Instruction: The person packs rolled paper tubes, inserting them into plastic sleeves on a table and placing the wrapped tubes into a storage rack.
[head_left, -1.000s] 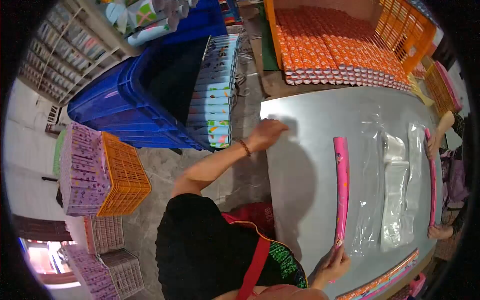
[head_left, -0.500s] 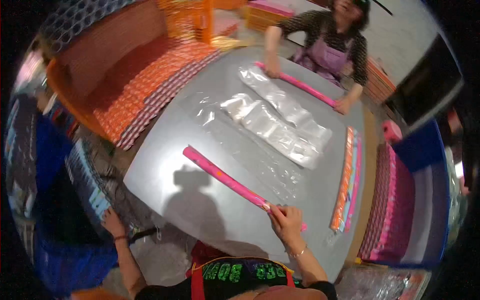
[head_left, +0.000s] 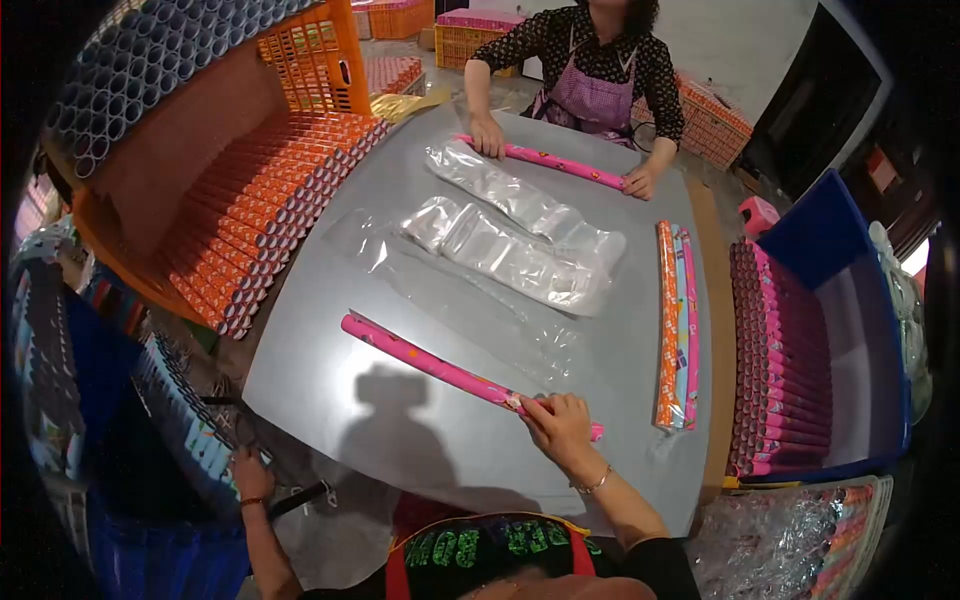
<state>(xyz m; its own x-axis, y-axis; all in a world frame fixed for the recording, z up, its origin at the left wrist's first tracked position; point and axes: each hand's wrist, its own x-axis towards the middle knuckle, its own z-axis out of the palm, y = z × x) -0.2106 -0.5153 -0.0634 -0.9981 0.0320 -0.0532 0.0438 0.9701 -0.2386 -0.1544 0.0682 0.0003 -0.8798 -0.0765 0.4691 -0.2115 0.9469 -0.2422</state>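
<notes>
My right hand (head_left: 562,425) is closed around the near end of a pink patterned tube (head_left: 430,362), which lies slantwise on the grey table. The tube's short end sticks out past my palm. Down at the left, beside the table, my left hand (head_left: 248,472) has its fingers curled at the ends of light-blue patterned tubes (head_left: 205,440) stacked in a dark blue crate (head_left: 165,540); the fingertips are partly hidden. Clear plastic sleeves (head_left: 520,250) lie flat in the middle of the table, beyond the pink tube.
Across the table (head_left: 300,350), a co-worker holds another pink tube (head_left: 565,167) with both hands. A wrapped set of orange, blue and pink tubes (head_left: 677,330) lies at the right. An orange crate (head_left: 130,240) of tubes stands left, a blue bin (head_left: 870,400) with pink tubes right.
The view has shifted and become sharper. My right hand stays on the pink tube, and my left hand remains at the light-blue tubes. The co-worker still grips the far tube.
</notes>
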